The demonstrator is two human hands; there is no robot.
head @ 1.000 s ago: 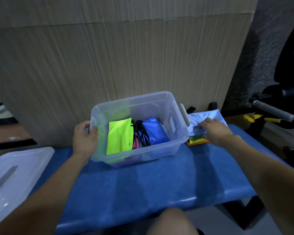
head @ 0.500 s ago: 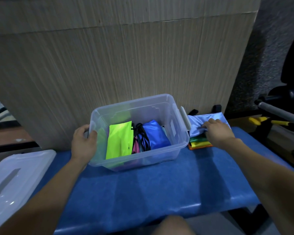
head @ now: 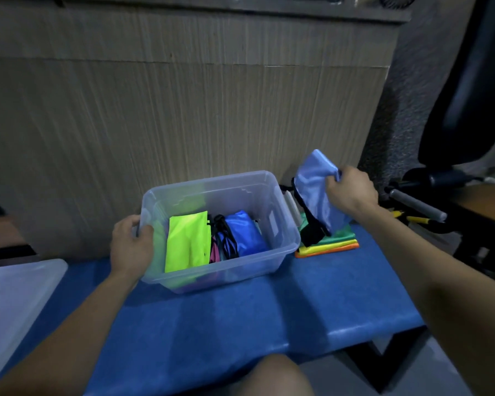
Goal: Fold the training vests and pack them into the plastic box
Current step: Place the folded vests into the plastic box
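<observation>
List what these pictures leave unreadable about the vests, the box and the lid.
Head view only:
- Folded vest stack: the count is unclear; the light blue vest held by the right hand covers its top.
- Plastic box: the bottom layer is hidden under the yellow-green vest and blue vest.
- Lid: cut off by the left edge.

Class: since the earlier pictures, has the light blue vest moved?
Yes. The light blue vest has risen off the folded pile beside the plastic box, gripped by the right hand.

No text, label or number is legible.
</observation>
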